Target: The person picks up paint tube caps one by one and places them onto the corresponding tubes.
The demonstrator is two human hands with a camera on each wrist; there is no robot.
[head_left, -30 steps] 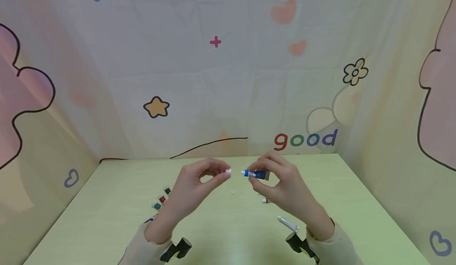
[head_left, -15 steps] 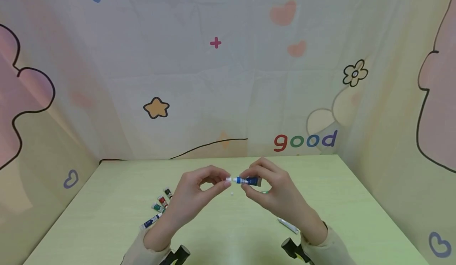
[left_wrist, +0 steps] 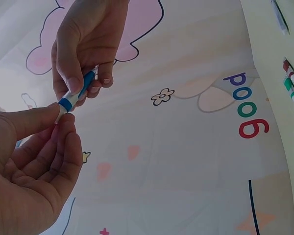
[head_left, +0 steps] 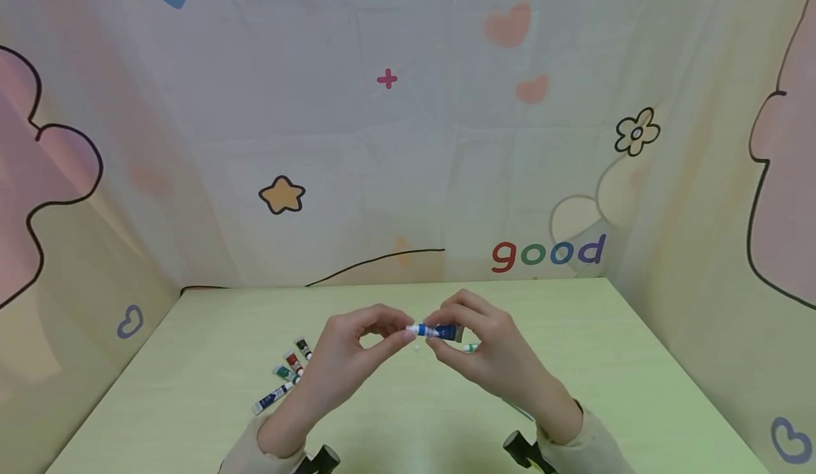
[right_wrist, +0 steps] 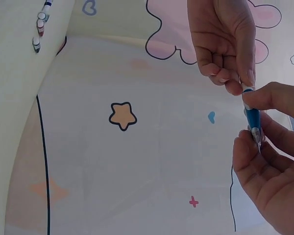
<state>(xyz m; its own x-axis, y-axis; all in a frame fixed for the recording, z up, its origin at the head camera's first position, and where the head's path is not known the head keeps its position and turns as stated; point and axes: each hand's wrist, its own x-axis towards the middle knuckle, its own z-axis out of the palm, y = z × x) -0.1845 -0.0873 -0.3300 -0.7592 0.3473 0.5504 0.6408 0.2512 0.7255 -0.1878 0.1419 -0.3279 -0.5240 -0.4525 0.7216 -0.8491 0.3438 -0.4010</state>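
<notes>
My right hand (head_left: pixel 491 336) grips a small blue paint tube (head_left: pixel 448 332) that lies level, its nozzle end facing left. A white screw cap (head_left: pixel 411 329) sits at that nozzle, pinched between the thumb and fingertips of my left hand (head_left: pixel 347 350). Both hands meet above the table, fingertips close together. From the left wrist view, the tube's blue collar (left_wrist: pixel 65 104) shows between the two thumbs. The right wrist view shows the tube's crimped silver end (right_wrist: pixel 256 137) near my curled right fingers. Most of the cap is hidden by the left fingertips.
On the table's left lie a dark blue tube (head_left: pixel 271 397), a green one (head_left: pixel 284 373), a red one (head_left: pixel 293 362) and a black one (head_left: pixel 302 347). Toward the right are a green-banded tube (head_left: pixel 470 348), a red-banded tube (left_wrist: pixel 289 70) and a silver tube (left_wrist: pixel 280 17).
My right hand has brought the blue paint tube left and down to the cap in my left hand. The gap between cap and nozzle has closed.
</notes>
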